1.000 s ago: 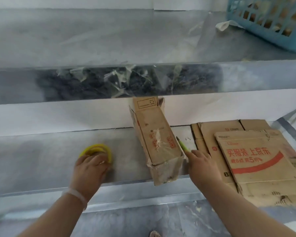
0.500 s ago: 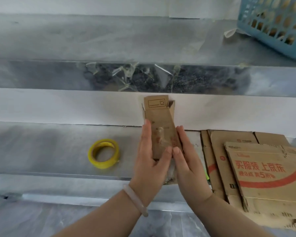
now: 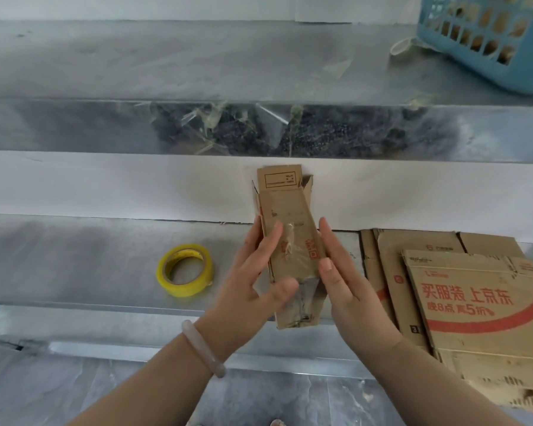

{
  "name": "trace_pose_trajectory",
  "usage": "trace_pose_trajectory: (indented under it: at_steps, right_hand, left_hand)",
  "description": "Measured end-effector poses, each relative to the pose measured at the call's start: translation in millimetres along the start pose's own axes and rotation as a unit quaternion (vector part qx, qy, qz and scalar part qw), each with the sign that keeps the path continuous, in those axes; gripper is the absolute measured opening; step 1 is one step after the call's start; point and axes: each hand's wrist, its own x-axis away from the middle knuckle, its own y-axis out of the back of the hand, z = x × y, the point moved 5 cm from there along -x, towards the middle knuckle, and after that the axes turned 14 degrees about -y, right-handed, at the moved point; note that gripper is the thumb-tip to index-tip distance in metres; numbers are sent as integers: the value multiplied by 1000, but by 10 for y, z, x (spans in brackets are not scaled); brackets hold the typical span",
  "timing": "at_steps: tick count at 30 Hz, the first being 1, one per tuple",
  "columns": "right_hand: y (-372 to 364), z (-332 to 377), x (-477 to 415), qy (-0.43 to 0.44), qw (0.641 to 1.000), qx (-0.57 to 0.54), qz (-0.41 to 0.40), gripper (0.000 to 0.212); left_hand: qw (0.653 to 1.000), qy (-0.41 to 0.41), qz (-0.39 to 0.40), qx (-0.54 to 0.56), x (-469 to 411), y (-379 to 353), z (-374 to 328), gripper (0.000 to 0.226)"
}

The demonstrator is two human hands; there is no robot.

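Note:
A small worn cardboard box (image 3: 290,210) lies lengthwise on the lower metal shelf (image 3: 74,259), its far flaps open and clear tape across its top. My left hand (image 3: 246,290) grips the box's left side, fingers along the edge and thumb curled across the near end. My right hand (image 3: 345,287) lies against the box's right side with straight fingers, thumb on the top face. A roll of yellow tape (image 3: 185,270) lies flat on the shelf, left of the box and apart from both hands.
A pile of flattened cartons (image 3: 474,309) with red print lies on the shelf at the right, close to my right hand. On the upper shelf (image 3: 136,56) a blue plastic basket (image 3: 490,41) stands at the far right. Scraps of clear tape hang from the upper shelf's front edge.
My left hand let go of the yellow tape roll and came to the box. Both hands closed onto the box, then spread to its two sides.

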Motion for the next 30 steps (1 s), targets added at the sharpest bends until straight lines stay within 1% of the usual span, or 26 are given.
trace_pose_trajectory:
  at_steps: [2,3,4,5,6,8,9,10,11,14,16,17,18,20,21,23,25,28,30]
  right_hand:
    - [4,-23,3,-2,1000,20,20,56]
    - [1,-41,-2,5,999,46,18,59]
    - [32,-76,-9,22,996,87,-2,58]
    - [75,-83,-14,57,988,139,-39,53]
    - [111,-55,-13,117,971,193,-76,47]
    - [172,-12,17,254,926,253,-121,33]
    - [190,1,30,290,909,270,-129,27]
    - [204,12,32,302,902,280,-132,24]
    - [215,18,24,296,903,282,-131,25]
    - [217,19,-18,231,928,256,-141,33]
    - [207,49,-42,220,935,234,-148,31]
    - [204,74,-49,233,932,239,-142,29]
    - [204,106,-51,258,921,261,-132,27]
    - [209,169,-49,315,885,324,-112,21]
    - [218,187,-58,328,873,345,-104,19]
    - [253,203,-70,328,868,360,-93,18]
    - [289,180,-61,308,880,352,-78,18]
    - [262,156,-24,279,899,330,-69,18]
    - [210,163,-11,267,902,322,-108,18]
  left_hand:
    - [998,-33,-19,-49,10,45,-40,61]
    - [996,-42,-38,-66,24,53,-48,54]
    - [994,-50,-58,-78,41,65,-49,47]
    - [992,-52,-77,-88,55,88,-41,41]
    - [990,-54,-94,-96,64,119,-26,38]
    - [988,-64,-103,-96,80,177,-10,39]
    - [988,-75,-93,-96,75,195,-23,38]
    - [988,-88,-81,-101,64,205,-45,37]
    - [987,-98,-71,-110,46,212,-67,36]
    - [983,-111,-73,-129,-1,204,-127,33]
    - [985,-102,-83,-115,5,195,-116,31]
    - [987,-92,-83,-105,5,202,-103,30]
    - [989,-81,-78,-96,0,215,-86,30]
    - [993,-77,-44,-82,-24,238,-63,29]
    - [993,-84,-21,-78,-39,248,-59,29]
    - [993,-95,17,-67,-66,278,-58,28]
    - [995,-88,29,-43,-64,324,-44,25]
    - [998,-55,-4,-23,-35,331,-42,21]
    - [997,-51,-34,-44,-28,254,-67,22]
